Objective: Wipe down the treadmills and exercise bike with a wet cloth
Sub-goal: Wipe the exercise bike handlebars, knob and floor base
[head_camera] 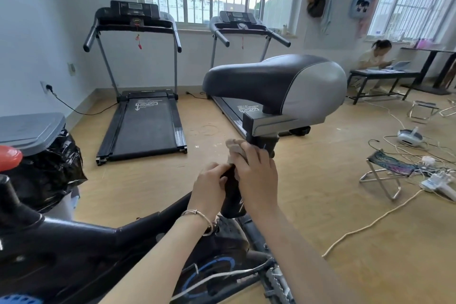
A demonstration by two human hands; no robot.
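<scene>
The exercise bike's black and grey saddle (276,84) stands in front of me on a black seat post (232,195). My right hand (256,175) holds a beige cloth (235,147) against the post just under the saddle clamp. My left hand (209,187) grips the post from the left side, a bracelet on its wrist. The bike's black frame (74,242) runs across the bottom left. Two treadmills stand by the far window: one treadmill (140,106) on the left, the other treadmill (239,27) partly hidden behind the saddle.
A grey-lidded bin with a black bag (37,150) stands at the left. Cables, a power strip and folding stools (385,170) lie on the wooden floor at the right. A person sits at a bench (380,74) in the far right corner.
</scene>
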